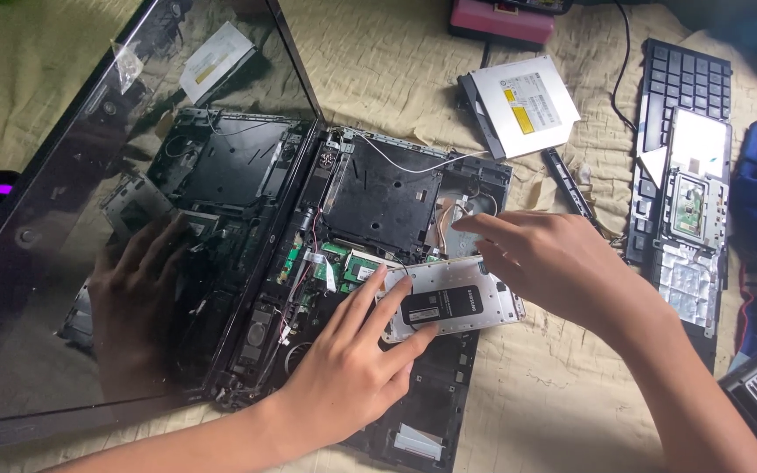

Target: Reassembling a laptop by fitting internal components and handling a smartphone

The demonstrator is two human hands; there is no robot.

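The left hand (343, 368) lies on the opened laptop base (370, 263), its fingers spread and pressing down on a silver hard drive (453, 298) with a black label, which sits tilted over the right edge of the base, half in its bay. That grip is open: fingertips on top, nothing pinched. The right hand (554, 267) reaches over the far end of the drive, fingers loosely curled at its upper edge; whether they actually pinch the drive I cannot tell.

The likeliest trouble is the drive going in skewed. It lies at an angle to the base, so a push from either hand could jam its connector against the socket. The green circuit board (343, 263) and thin loose wires (413, 166) run just beside the left fingertips and could be snagged or pressed. The base rests on a soft quilted bedcover (396, 61), so hard pressing may flex it. The dark screen (124, 219) stands close beside the left wrist.
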